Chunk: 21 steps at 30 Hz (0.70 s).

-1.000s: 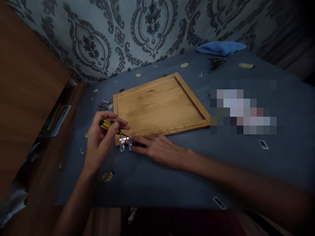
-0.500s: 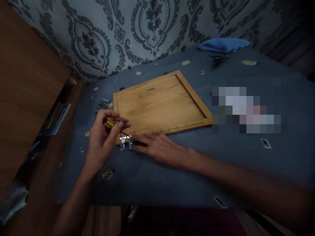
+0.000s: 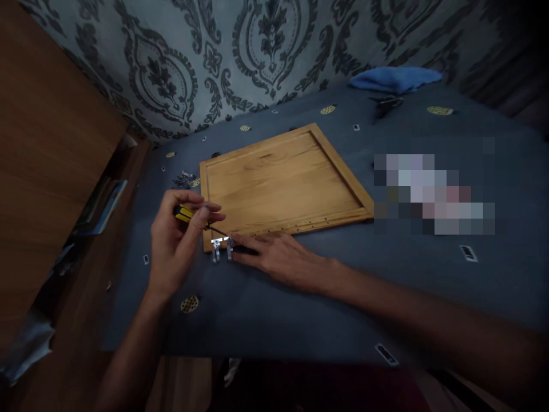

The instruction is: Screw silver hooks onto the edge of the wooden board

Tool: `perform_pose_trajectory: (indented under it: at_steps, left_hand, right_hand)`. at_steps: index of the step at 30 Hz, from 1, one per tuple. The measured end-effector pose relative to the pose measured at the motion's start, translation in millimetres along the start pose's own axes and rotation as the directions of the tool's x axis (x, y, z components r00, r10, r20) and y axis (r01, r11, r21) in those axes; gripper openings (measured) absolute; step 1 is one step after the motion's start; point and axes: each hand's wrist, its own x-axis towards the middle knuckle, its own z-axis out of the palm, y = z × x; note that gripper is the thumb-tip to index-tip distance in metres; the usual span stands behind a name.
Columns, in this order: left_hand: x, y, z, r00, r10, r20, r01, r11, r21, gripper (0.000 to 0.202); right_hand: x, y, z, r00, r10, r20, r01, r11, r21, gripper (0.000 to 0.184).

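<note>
Handle and left hand have eased a touch leftward against the wooden panel since the frame before, so the screwdriver [image 3: 185,214] lies a little flatter; the right hand has barely shifted.

The left hand [image 3: 174,252] is half curled, thumb and fingers closed around the yellow-and-black handle. Its shaft slants right and down to a pair of silver metal brackets [image 3: 230,248] at the near left corner of the framed wooden panel [image 3: 274,177], probably so the tip can meet the hardware without the knuckles touching the wood. Whether that tip sits in a screw is too small and dim to tell. The right hand [image 3: 283,260] lies palm down and mostly open, fingers extended to the right-hand bracket, seemingly to stop it sliding along the panel's edge. Nothing shows in its grasp.

Loose metal pieces [image 3: 183,180] lie in a heap just beyond the panel's left edge. At far left, a wooden shelf unit [image 3: 98,286] holds flat, book-like items [image 3: 113,207].
</note>
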Motion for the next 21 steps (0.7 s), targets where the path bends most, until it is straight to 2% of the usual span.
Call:
perform_pose_trajectory:
  at_steps: [5, 13, 21]
  left_hand:
    - [-2, 4, -11.8, 0.995, 0.008, -0.101, -0.014, 0.998, -0.058, 0.015]
    - [-6, -10, -28.5, 0.985, 0.008, -0.171, -0.013, 1.000, -0.029, 0.023]
    - [-7, -20, -47.3, 0.960, -0.019, -0.279, 0.009, 0.999, -0.038, 0.023]
  right_hand:
    - [-1, 1, 3, 0.999, -0.018, -0.028, 0.019, 1.000, 0.023, 0.047]
    - [-2, 4, 10, 0.996, -0.046, -0.076, 0.049, 0.998, 0.041, 0.048]
    - [-6, 7, 13, 0.995, -0.050, -0.084, 0.048, 0.999, -0.019, 0.051]
